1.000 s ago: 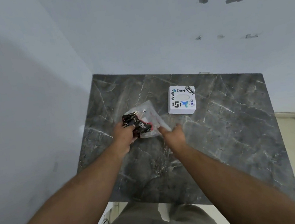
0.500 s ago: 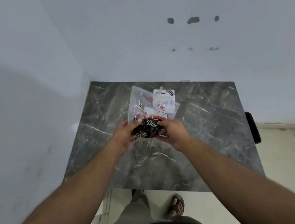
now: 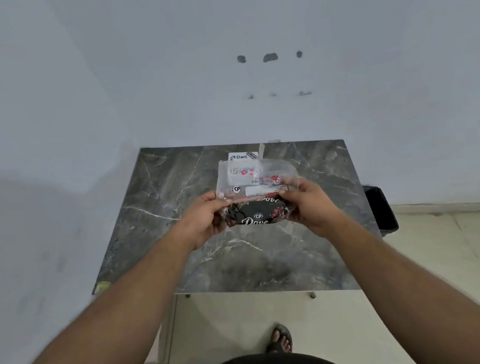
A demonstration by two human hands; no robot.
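Gripping the clear bag (image 3: 260,184) by its sides, left hand (image 3: 207,218) at 9 o'clock, right hand (image 3: 310,203) at 3 (likely flattening its mouth).

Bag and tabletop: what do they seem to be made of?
The bag looks like thin clear plastic film, glossy and crinkled: the white box and dark packets show through. The tabletop looks like polished grey stone with white veins, possibly marble or a printed laminate.

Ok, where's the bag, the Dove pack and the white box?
bag (image 3: 284,172), head view, clear upper part.
Dove pack (image 3: 254,217), head view, black wrapper front.
box (image 3: 242,156), head view, Dart label on top.
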